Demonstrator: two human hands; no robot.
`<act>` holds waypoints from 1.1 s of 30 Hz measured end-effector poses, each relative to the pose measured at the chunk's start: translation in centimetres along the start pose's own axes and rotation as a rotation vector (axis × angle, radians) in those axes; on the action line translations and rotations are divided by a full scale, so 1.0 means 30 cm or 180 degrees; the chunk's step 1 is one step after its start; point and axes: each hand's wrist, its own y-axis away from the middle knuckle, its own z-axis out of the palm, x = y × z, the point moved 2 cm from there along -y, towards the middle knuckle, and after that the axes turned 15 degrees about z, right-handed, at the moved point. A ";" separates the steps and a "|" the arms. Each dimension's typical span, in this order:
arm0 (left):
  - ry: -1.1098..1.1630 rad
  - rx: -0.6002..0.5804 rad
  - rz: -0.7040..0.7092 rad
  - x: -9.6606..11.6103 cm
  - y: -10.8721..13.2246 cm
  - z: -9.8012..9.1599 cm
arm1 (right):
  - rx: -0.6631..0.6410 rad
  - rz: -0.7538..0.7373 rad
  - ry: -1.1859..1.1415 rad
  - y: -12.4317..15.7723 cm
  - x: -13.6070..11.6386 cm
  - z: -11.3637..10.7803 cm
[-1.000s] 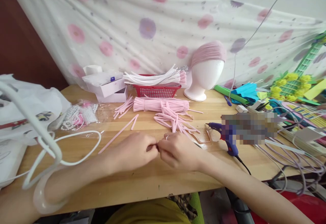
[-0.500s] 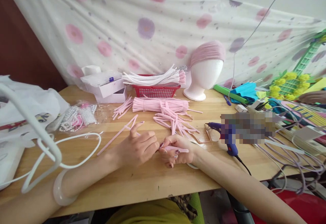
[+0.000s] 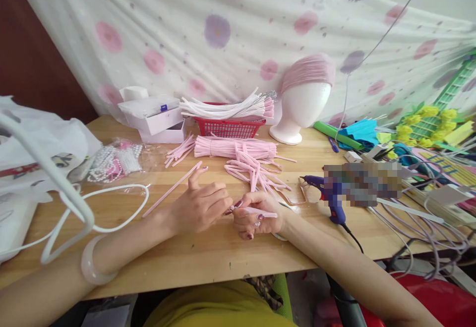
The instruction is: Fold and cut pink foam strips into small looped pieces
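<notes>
- Stem [image 3: 270,214], pink: held in the right hand, above the near middle of the wooden table [image 3: 167,262].
- Right hand [image 3: 267,203]: fingers curled around the stem, one end of which is left projecting to the right.
- Left hand [image 3: 203,208]: index finger raised, other fingers bent, set against the right hand's fingertips; whether the stem is gripped there cannot be told.
- Single pink strip [image 3: 171,190]: laid slantwise, just beyond the left hand.
- Folded pink strips [image 3: 251,168]: heaped beyond the right hand, partly over a tied bundle [image 3: 219,147].
- Red basket [image 3: 230,128]: placed far, behind the bundle; filled with white stems [image 3: 219,110].
- Glue gun [image 3: 336,193]: laid to the right, partly blurred.
</notes>
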 end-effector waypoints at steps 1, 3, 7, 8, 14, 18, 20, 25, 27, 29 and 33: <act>-0.0002 -0.0018 0.0068 0.001 -0.001 -0.003 | 0.0039 0.0045 0.0021 0.001 0.002 0.000; 0.0018 -0.0079 0.0183 0.004 -0.004 -0.009 | 0.0125 0.0135 0.0051 0.003 0.006 0.002; 0.0072 -0.0215 0.0281 0.015 -0.004 -0.008 | 0.0439 0.0097 0.0167 0.005 0.015 0.013; 0.0110 -0.0228 0.0260 0.020 -0.005 -0.006 | 0.0553 0.0015 0.0259 0.004 0.015 0.016; 0.1643 -0.0481 -0.1030 0.020 -0.042 -0.011 | 0.1883 -0.1060 0.1845 0.034 -0.011 0.046; 0.4323 -0.0760 -0.3081 0.011 -0.053 0.001 | 0.2688 -0.1507 0.4384 0.054 -0.015 0.114; 0.5476 -0.1054 -0.3702 0.023 -0.053 0.006 | 0.2833 -0.1724 0.5606 0.050 0.000 0.154; 0.4099 -0.1101 -0.3181 0.036 -0.055 -0.017 | 0.3340 -0.1477 0.6150 0.055 0.017 0.185; 0.2348 -0.0934 -0.2069 0.037 -0.064 -0.038 | 0.3168 -0.1284 0.5040 0.069 0.005 0.163; 0.0955 -0.0700 -0.0992 0.044 -0.068 -0.048 | 0.2725 -0.1120 0.3538 0.075 -0.005 0.129; -0.0201 -0.0435 0.0045 0.041 -0.050 -0.039 | 0.1544 -0.0900 0.1190 0.051 0.005 0.084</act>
